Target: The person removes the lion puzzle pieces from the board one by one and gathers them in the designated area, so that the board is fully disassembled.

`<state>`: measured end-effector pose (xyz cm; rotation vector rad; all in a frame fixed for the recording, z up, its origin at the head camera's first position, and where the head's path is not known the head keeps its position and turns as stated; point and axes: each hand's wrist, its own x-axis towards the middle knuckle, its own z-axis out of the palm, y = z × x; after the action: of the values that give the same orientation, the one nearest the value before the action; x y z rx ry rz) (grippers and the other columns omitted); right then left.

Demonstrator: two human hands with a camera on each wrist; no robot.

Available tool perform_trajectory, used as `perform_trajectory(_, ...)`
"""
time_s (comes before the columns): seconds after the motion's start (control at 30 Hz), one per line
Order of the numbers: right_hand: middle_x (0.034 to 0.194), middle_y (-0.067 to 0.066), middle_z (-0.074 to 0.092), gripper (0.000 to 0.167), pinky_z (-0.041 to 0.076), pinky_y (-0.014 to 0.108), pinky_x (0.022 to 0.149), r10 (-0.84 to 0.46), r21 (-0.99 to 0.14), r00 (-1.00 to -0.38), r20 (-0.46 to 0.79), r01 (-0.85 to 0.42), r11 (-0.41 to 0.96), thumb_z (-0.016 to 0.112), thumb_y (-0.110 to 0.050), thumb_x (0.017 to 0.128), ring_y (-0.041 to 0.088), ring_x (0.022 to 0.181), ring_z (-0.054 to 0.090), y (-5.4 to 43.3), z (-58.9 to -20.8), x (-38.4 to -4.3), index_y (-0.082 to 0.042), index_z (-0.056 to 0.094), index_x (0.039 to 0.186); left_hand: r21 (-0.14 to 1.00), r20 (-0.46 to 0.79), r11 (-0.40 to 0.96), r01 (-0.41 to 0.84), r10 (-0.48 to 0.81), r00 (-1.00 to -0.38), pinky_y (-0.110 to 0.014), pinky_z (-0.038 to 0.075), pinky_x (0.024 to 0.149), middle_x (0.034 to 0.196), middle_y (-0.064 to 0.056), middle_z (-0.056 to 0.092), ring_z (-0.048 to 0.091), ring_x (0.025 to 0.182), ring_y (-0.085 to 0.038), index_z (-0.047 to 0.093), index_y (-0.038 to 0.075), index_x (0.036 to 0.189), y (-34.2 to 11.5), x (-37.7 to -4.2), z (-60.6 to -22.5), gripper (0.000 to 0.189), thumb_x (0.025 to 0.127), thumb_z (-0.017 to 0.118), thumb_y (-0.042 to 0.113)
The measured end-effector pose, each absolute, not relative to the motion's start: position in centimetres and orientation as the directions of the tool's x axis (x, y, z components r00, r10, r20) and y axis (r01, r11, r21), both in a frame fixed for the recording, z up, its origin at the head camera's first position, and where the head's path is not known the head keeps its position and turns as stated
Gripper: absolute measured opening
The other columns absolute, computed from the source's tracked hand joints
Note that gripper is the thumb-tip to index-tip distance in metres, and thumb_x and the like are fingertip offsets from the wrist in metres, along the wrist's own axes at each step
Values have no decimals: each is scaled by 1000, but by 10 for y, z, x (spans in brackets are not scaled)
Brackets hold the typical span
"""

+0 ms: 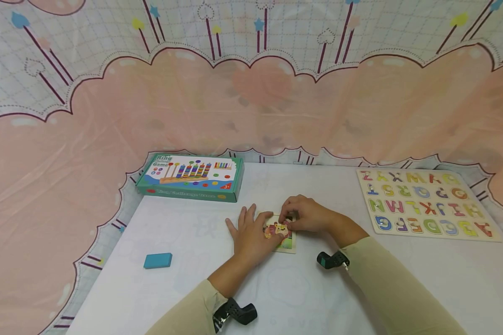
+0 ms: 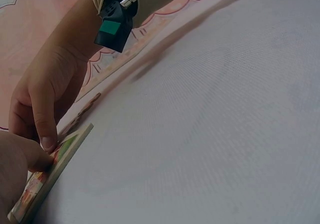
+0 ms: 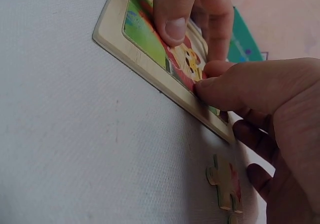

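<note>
A small wooden jigsaw board (image 1: 286, 247) with a cartoon animal picture lies on the white table between both hands. My left hand (image 1: 251, 237) rests over its left side, thumb pressing the picture, index finger by the far edge, other fingers spread. From the right, my right hand (image 1: 308, 215) has thumb and index fingertips together on the picture, pinching a red puzzle piece (image 3: 187, 80); the fingers partly cover it. In the right wrist view, a loose jigsaw piece (image 3: 225, 184) lies beside the board, under the right hand. The left wrist view shows the board (image 2: 60, 166) edge-on.
A green Ring Challenge Game box (image 1: 193, 179) stands at the back left. The blue block (image 1: 157, 261) lies at left on the white table (image 1: 201, 298). A wooden alphabet board (image 1: 429, 204) lies at right. Patterned pink cloth (image 1: 234, 111) hangs behind.
</note>
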<state>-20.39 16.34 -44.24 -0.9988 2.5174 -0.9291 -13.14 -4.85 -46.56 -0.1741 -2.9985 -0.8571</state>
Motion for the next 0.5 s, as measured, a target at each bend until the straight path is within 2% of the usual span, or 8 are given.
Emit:
perform_trajectory(0.2, 114, -7, 69, 19, 44, 48, 103, -686, -656, -727, -9, -514, 553, 82, -7, 89, 21, 114, 59, 164, -444, -203, -21, 80, 102, 511, 45, 853, 109, 101, -994, -81, -4, 117, 167, -16, 40, 22, 159, -43, 67, 25, 142, -48, -132, -466, 63, 88, 80, 54)
perform_trajectory(0.5, 117, 1, 75, 26, 53, 50, 103, -638, -740, -770, -6, -426, 520, 78, -2, 93, 23, 112, 67, 163, -444, -202, -11, 77, 118, 502, 41, 858, 109, 102, -994, -81, -4, 117, 167, -16, 39, 21, 160, -42, 67, 24, 142, -49, -132, -469, 63, 88, 79, 55)
